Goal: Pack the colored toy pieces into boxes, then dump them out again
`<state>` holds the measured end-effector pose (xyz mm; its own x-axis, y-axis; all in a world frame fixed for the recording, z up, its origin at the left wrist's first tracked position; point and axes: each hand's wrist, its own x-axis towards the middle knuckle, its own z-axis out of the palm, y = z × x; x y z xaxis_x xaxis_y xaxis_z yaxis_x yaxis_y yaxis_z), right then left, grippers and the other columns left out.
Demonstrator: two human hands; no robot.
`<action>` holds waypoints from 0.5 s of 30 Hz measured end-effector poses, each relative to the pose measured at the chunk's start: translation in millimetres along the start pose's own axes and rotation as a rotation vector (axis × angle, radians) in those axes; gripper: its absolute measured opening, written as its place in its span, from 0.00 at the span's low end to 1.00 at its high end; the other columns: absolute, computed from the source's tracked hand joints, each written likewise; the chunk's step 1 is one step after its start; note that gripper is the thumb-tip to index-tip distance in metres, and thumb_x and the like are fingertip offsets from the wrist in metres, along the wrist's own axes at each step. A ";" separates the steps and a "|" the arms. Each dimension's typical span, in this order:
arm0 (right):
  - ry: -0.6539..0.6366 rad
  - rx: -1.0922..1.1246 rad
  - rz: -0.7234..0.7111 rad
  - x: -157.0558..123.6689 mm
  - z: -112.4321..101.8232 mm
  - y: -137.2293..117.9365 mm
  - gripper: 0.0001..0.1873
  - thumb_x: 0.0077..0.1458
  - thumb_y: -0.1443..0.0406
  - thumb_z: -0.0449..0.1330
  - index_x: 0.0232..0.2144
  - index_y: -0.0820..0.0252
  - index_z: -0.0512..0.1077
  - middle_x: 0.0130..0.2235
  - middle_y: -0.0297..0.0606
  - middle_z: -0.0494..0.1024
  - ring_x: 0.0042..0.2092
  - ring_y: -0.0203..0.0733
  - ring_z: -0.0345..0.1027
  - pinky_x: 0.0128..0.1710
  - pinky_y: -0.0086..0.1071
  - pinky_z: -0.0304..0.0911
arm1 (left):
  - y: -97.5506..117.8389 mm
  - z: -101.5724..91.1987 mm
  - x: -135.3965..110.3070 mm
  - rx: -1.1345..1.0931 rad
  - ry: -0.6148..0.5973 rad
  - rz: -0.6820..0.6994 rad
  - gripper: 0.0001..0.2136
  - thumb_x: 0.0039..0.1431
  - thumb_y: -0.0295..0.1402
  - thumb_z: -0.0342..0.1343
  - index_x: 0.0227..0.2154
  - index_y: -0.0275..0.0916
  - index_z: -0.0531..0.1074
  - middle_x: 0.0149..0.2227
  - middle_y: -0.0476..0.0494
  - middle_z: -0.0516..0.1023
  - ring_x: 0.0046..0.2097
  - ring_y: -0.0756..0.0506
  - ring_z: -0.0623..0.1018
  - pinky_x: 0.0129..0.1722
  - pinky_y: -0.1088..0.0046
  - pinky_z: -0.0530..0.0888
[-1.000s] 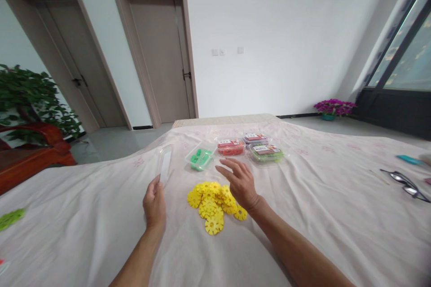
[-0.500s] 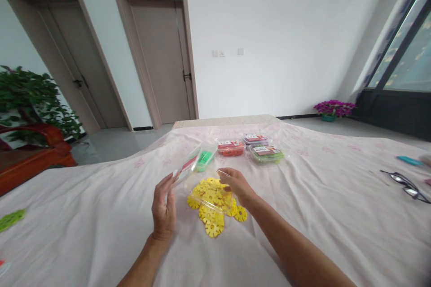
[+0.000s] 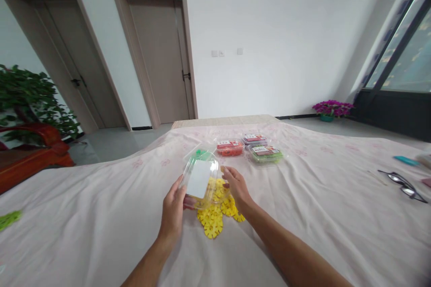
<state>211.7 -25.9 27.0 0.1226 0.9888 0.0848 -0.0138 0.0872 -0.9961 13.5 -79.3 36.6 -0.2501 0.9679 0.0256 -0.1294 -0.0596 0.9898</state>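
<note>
My left hand [image 3: 174, 208] and my right hand [image 3: 235, 186] both grip a clear plastic box [image 3: 202, 178] with a white label, holding it tilted above a pile of yellow snowflake-shaped pieces [image 3: 215, 215] on the pale cloth. Each hand has its fingers closed on one side of the box. Just behind it lies an open clear box of green pieces [image 3: 201, 154], partly hidden.
Three closed boxes stand further back: red [image 3: 230, 147], purple [image 3: 254, 138] and light green [image 3: 266, 154]. Glasses [image 3: 402, 182] and a teal object [image 3: 406, 160] lie at the right. Green pieces [image 3: 8, 219] lie at the far left. The cloth-covered table [image 3: 319, 197] ends at a wooden edge [image 3: 225, 120].
My left hand brought the clear box from the left over the yellow pile. My right hand rose from the pile and took hold of its other side; the box now faces me.
</note>
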 end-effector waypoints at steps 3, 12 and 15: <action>0.019 -0.020 -0.033 0.5 -0.1 3.7 0.26 0.58 0.46 0.50 0.46 0.57 0.73 0.50 0.43 0.74 0.47 0.46 0.68 0.37 0.33 0.67 | 2.1 6.9 -8.1 -0.026 -0.035 -0.060 0.35 0.53 0.46 0.60 0.62 0.35 0.63 0.31 0.44 0.80 0.27 0.47 0.79 0.23 0.76 0.73; 0.070 -0.089 -0.165 -9.9 1.5 4.9 0.33 0.60 0.42 0.45 0.55 0.56 0.69 0.51 0.44 0.75 0.50 0.50 0.68 0.42 0.38 0.68 | 6.7 29.1 -33.4 -0.183 -0.200 -0.278 0.26 0.53 0.42 0.63 0.53 0.36 0.69 0.38 0.38 0.82 0.34 0.44 0.83 0.28 0.74 0.78; 0.027 -0.095 -0.167 -14.1 3.6 4.9 0.32 0.60 0.43 0.46 0.56 0.55 0.68 0.49 0.44 0.76 0.49 0.50 0.69 0.43 0.39 0.68 | 9.1 27.9 -31.5 -0.195 -0.226 -0.306 0.26 0.55 0.41 0.62 0.55 0.40 0.67 0.40 0.39 0.81 0.36 0.44 0.83 0.29 0.74 0.79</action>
<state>206.3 -39.0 21.0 0.1422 0.9578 0.2497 0.1024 0.2367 -0.9662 47.0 -103.5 48.7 0.0414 0.9761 -0.2135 -0.3490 0.2143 0.9123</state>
